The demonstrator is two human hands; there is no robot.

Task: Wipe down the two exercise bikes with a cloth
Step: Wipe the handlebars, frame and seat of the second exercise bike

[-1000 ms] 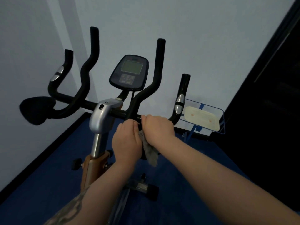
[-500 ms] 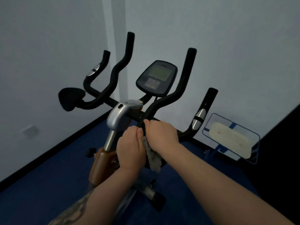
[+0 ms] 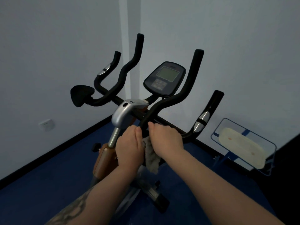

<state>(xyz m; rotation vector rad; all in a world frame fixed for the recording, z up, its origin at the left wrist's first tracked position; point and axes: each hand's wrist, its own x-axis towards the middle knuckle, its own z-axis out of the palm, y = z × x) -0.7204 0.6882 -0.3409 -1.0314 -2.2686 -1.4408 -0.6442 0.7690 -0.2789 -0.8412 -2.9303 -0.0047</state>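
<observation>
The exercise bike (image 3: 125, 117) stands in the room corner; its console (image 3: 164, 78) sits between the inner handlebars (image 3: 170, 101); a wall socket (image 3: 46, 124) is left; the cloth (image 3: 151, 156) hangs between both hands.

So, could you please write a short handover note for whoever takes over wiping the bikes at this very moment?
Left hand: wrapped round the lower end of the bike's inner right handlebar, beside the cloth.
Right hand: holds the grey cloth against that same bar; the cloth's tail hangs down between both hands.
Done: cannot tell which parts are already wiped.
Left: the console, the outer grips, the silver stem cover, the frame. Only one bike is in view; the second is yet to be found.
</observation>
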